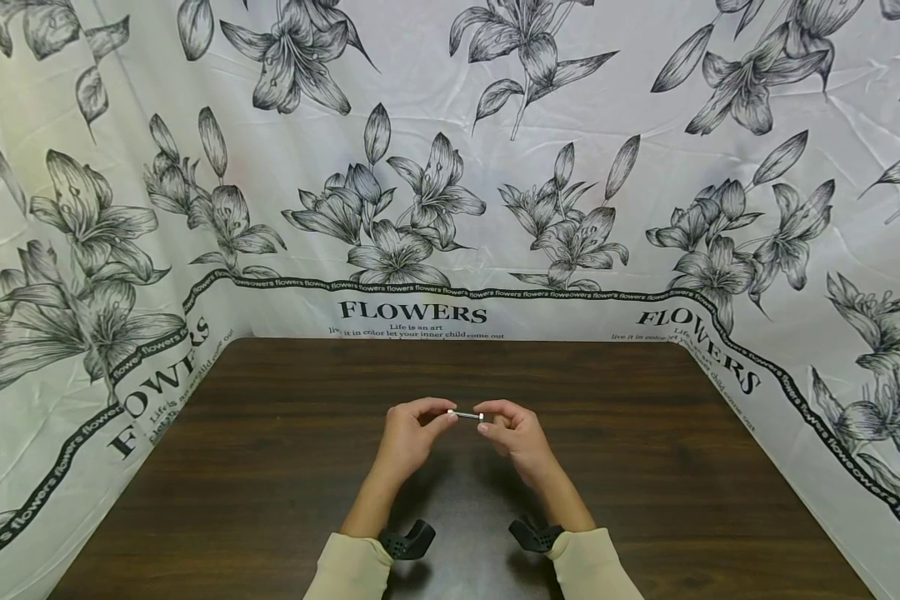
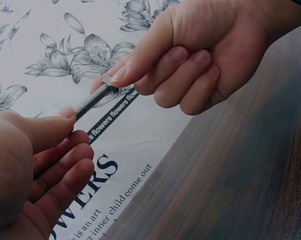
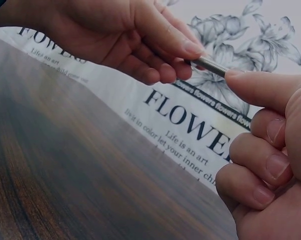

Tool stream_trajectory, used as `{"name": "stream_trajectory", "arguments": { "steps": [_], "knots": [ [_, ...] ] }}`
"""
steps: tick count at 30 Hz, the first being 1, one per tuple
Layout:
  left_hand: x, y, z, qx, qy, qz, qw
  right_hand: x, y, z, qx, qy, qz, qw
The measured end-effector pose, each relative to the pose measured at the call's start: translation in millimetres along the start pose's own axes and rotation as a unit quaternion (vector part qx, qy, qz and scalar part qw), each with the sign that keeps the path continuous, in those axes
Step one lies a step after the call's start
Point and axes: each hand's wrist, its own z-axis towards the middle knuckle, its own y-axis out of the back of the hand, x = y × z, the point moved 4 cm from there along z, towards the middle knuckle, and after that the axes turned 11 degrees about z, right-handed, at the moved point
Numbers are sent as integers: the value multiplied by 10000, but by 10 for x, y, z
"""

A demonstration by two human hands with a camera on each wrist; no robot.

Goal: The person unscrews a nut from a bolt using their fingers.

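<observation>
A metal bolt [image 1: 467, 415] with a threaded shaft is held nearly level above the table, between the two hands. The left hand [image 1: 405, 440] pinches its left end between thumb and index finger, and that end is mostly hidden by the fingertips. At the other end, the right hand [image 1: 521, 442] pinches the wider end piece with thumb and index finger. Threads run along the bare shaft [image 2: 92, 102] in the left wrist view. In the right wrist view only a short stretch of the bolt [image 3: 210, 66] shows between the fingertips. The right hand's other fingers [image 3: 258, 165] curl into its palm.
Below the hands spreads a dark brown wood-grain table [image 1: 270, 467]. White cloth [image 1: 555, 321] with printed flowers and lettering hangs behind it and along both sides. A black device [image 1: 408, 540] sits on the left wrist and another device [image 1: 536, 534] on the right.
</observation>
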Motion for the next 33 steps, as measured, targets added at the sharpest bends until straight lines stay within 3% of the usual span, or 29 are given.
{"name": "stream_trajectory", "arguments": {
  "steps": [8,15,20,26,33],
  "knots": [
    [16,-5,-4,-8,-14,-53,10000,16,-20,-1,-73,-114,-73,9999],
    [14,-16,0,-56,-25,-86,9999,-30,-16,-15,-263,-553,26,9981],
    [6,-28,-3,-34,-124,-123,9998,-83,-50,-20,27,-832,52,9965],
    [9,-35,-3,-21,-142,-87,9999,-95,-87,-13,381,-811,330,9954],
    [-8,-31,-4,5,-174,-77,9998,-95,-87,-17,365,-896,390,9945]
  ]
}}
